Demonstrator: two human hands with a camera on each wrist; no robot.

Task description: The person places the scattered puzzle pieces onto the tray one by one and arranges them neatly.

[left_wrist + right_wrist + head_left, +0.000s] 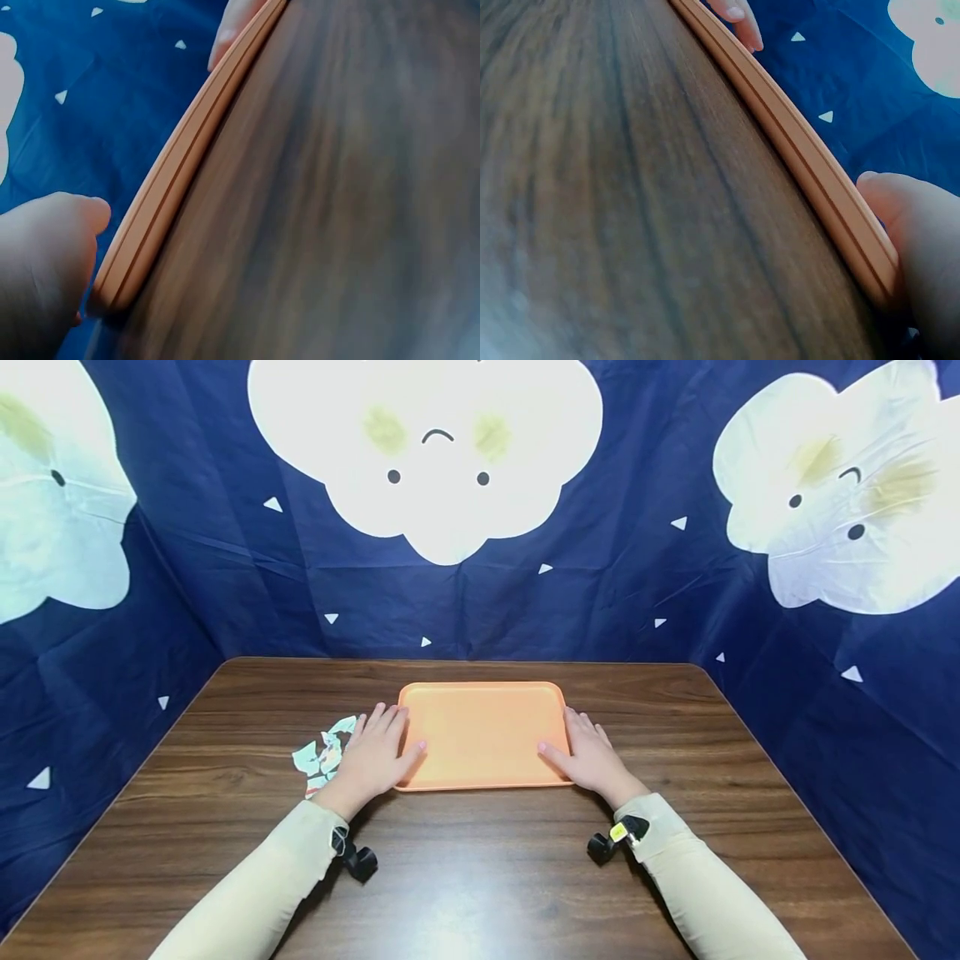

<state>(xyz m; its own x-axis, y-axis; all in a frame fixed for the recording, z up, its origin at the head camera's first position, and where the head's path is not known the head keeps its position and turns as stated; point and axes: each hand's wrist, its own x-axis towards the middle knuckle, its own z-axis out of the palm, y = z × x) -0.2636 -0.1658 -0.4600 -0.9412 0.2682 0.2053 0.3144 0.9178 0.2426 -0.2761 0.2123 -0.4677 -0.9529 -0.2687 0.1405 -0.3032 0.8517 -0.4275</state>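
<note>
An orange rectangular tray lies flat on the wooden table in the head view. My left hand rests at its left side, fingers stretched forward and thumb reaching over the rim. At the opposite side rests my right hand, fingers likewise extended and thumb over the tray's edge. The left wrist view shows the tray's near outer wall and the left thumb beside it. In the right wrist view the right thumb sits near the tray's corner. Beneath the palms, contact is hidden.
Several pale blue-green printed pieces, irregular in outline, lie left of my left hand, which partly covers them. A blue cloth backdrop with white clouds surrounds the back and sides of the brown table.
</note>
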